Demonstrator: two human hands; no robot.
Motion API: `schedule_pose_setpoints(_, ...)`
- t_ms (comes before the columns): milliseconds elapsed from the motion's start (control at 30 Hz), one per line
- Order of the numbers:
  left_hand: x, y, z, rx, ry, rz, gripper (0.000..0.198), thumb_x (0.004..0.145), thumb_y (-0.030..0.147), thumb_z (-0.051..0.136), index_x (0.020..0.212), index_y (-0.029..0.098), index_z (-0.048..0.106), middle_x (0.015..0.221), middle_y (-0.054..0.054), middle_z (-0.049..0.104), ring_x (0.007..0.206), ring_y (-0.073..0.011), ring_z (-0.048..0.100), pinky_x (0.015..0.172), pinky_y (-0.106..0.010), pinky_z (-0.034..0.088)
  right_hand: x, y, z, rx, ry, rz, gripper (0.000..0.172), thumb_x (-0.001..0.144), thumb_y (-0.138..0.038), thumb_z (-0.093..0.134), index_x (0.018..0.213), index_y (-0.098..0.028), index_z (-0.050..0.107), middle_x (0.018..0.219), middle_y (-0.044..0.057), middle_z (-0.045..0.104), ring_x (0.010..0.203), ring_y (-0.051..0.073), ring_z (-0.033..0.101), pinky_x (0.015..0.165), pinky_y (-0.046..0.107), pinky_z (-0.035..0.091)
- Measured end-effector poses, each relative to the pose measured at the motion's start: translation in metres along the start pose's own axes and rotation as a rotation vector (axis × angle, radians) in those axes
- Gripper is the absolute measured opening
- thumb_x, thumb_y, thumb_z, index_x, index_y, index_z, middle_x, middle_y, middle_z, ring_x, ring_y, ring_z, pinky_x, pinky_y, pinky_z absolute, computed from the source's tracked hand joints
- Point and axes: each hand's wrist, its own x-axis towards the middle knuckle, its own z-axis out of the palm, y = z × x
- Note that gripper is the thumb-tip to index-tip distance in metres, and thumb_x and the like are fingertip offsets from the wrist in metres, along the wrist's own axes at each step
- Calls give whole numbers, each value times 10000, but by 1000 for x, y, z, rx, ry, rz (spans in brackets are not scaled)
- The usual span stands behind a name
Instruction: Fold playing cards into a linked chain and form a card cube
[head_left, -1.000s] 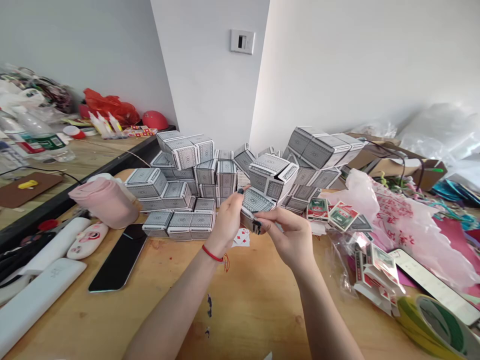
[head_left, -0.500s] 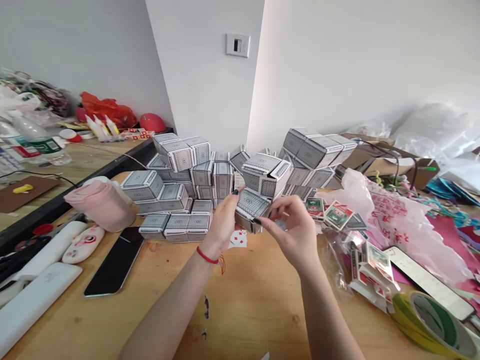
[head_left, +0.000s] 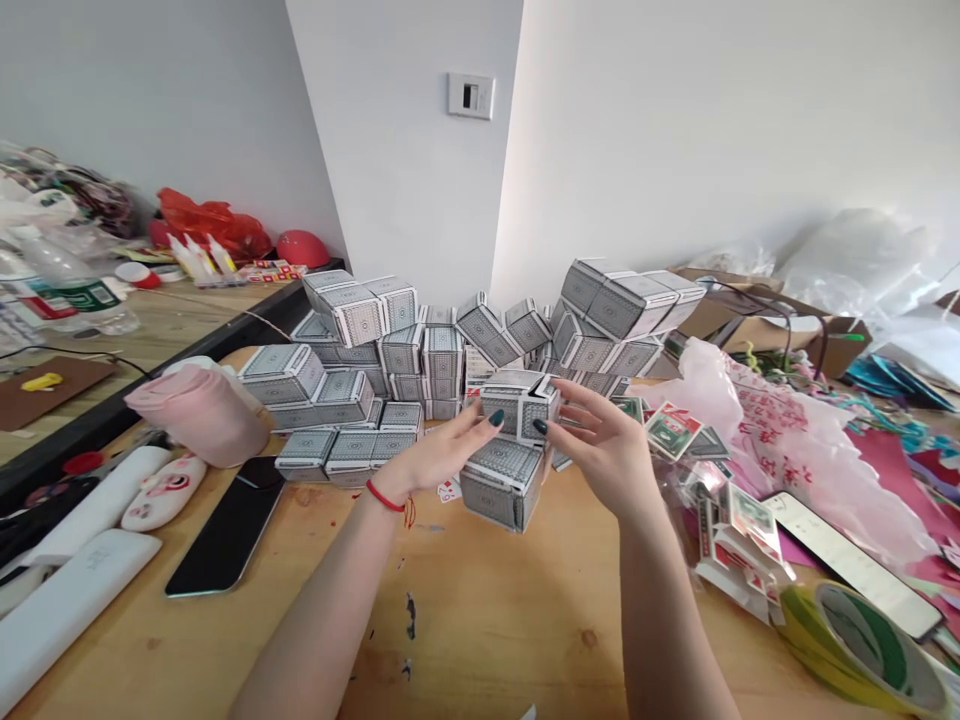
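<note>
My left hand, with a red cord at its wrist, presses thumb and fingers against the left side of an upper box folded from playing cards. On the right side of that same box, the thumb and fingertips of my right hand close in. Joined below it is a second card box, tilted, its patterned grey backs outward. Behind my hands stand several joined card boxes in stacks, at left and right. A loose playing card lies on the wooden table, partly hidden.
To the left are a black phone, a pink cloth roll and a white power bank. On the right lie opened card packs, a plastic bag, another phone and yellow tape.
The joined boxes have come nearer and lower, turned so the upper one faces me. My right hand has moved from the lower box's front corner up to the upper box's right side.
</note>
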Motion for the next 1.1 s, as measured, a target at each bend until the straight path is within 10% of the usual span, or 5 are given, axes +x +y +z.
schedule_pose_setpoints(133,-3,6,-3,-34,26,85,539,763,398,559,1266,308,388,1148,-47,556,1008,-204,533,829,-301,427,-4,-8,18,104,-129,40,431,684,-290,649,1096,-213,548,1061,79,621,883,192,617,698,317,551)
schedule_pose_setpoints(333,-7,11,0,32,75,117,322,746,419,568,1026,263,535,791,-4,543,629,-127,485,560,-206,406,-9,-13,28,52,-67,33,348,672,-319,664,984,-217,550,1040,60,606,828,162,617,659,277,553)
schedule_pose_setpoints(1100,1,4,-6,-277,37,3,348,705,476,589,954,256,487,773,11,559,657,-130,543,597,-226,448,-13,-19,25,-67,-102,12,262,761,-312,558,1003,-218,525,1024,66,612,819,163,611,612,257,504)
